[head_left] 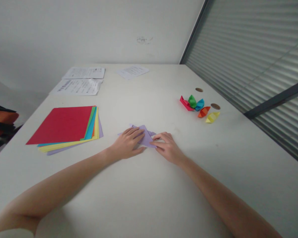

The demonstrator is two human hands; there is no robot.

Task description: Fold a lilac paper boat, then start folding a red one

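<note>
A partly folded sheet of purple origami paper (146, 140) lies on the white table in front of me, with pointed flaps sticking out to the left and right. My left hand (127, 142) rests flat over its left part, fingers stretched out and pressing on it, the thumb apart near the lower edge. At the paper's right corner, the thumb and fingers of my right hand (168, 147) close on the edge. The folds beneath my left hand are hidden.
Coloured sheets (64, 124), red on top, lie stacked at left. Several small folded paper boats (199, 104) stand at right near two round table inserts (215, 106). Printed pages (79, 86) lie at the back left, another page (132, 71) at the back. Window blinds (253, 49) border the right side.
</note>
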